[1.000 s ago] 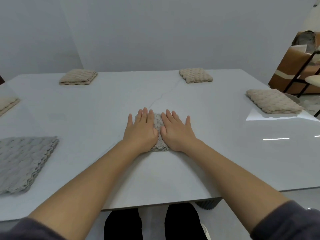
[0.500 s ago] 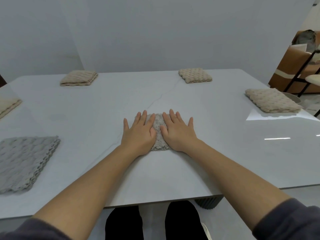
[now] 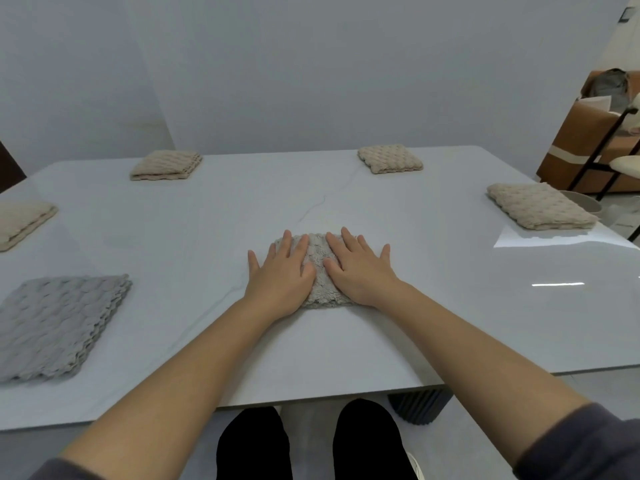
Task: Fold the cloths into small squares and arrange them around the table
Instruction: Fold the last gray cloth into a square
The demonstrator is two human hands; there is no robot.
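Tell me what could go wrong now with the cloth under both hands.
1. The thick cloth is only pressed flat by the left hand and right hand; it may spring open once they lift.
2. The table looks glossy, so sliding the cloth to its place could undo the fold.
3. The beige cloth at the right edge could be knocked off by a reaching arm.

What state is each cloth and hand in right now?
Centre grey cloth: folded small, pressed flat under both hands.
Left hand: open, flat, pressing the cloth.
Right hand: open, flat, pressing the cloth.
Near-left grey cloth: folded, flat, untouched.
Far-left beige cloth: folded, placed.
Far-right beige cloth: folded, placed.
Right-edge beige cloth: folded, placed.
Left-edge beige cloth: folded, partly out of frame.
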